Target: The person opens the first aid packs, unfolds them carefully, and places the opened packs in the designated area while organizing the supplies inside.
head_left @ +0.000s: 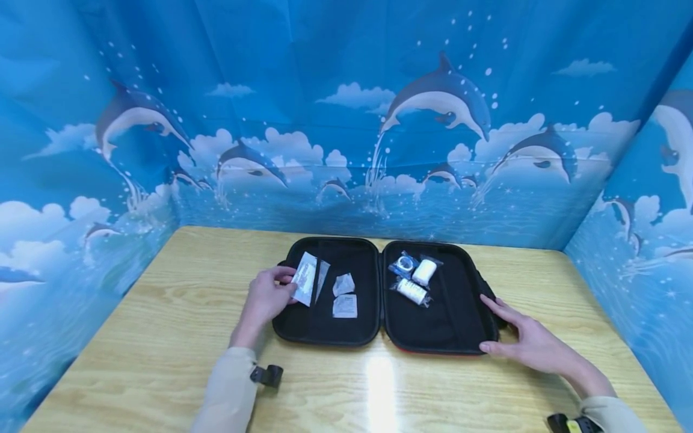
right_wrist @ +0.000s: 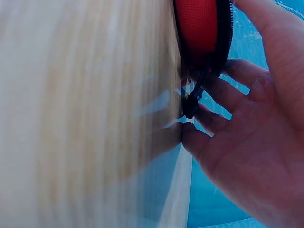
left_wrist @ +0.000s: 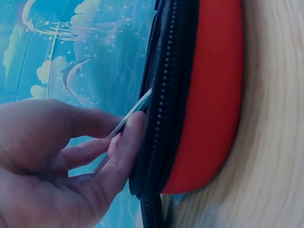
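A zippered case (head_left: 381, 329), black inside and red outside, lies unfolded on the table. In its left half, my left hand (head_left: 269, 296) pinches a flat white-and-silver packet (head_left: 305, 278) by its left edge. A black elastic strap (head_left: 317, 273) crosses that packet and another beneath it. Two small square sachets (head_left: 344, 306) lie beside them. The right half holds a blue-and-white wrapped roll (head_left: 405, 263) and two white bandage rolls (head_left: 424, 272) in clear wrap. My right hand (head_left: 533, 343) rests at the case's right side, thumb by the near corner, fingers spread loosely near the zipper pull (right_wrist: 191, 105).
The wooden table (head_left: 178, 337) extends around the case on both sides and in front. A blue dolphin-printed curtain (head_left: 303, 132) hangs behind the table and along its sides. Dark wrist devices (head_left: 267, 376) sit at both sleeves.
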Tool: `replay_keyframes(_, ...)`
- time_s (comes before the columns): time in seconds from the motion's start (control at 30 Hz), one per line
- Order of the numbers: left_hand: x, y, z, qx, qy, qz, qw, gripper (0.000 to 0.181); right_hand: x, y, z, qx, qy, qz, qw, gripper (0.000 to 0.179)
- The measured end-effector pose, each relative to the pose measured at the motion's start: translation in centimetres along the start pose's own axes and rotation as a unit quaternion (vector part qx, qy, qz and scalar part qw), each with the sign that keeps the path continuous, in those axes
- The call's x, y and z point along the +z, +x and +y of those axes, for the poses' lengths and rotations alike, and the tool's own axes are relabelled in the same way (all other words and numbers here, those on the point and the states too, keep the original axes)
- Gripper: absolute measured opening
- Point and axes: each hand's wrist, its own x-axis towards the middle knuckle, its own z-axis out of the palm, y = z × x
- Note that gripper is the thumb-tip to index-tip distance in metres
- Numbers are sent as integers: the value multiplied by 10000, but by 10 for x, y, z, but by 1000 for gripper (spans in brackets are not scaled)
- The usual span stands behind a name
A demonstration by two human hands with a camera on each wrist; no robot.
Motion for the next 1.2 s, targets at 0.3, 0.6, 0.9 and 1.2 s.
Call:
replay_keyframes(0.3,8,-2,3,364,308,-400,9981,28,0,0,1,79,6,-27,10000,91)
replay_keyframes(0.6,16,2,4,833,1003,-306,9910,29,0,0,0,123,29,-73,9999,91)
replay_keyframes(0.9,28,3,10,533,900,-362,9939,42,-1,0,0,103,36,-45,9999,91)
replay_keyframes(1.2,38,5,15,74,835,-471,9954,59,0,0,2,55,41,9,10000,91)
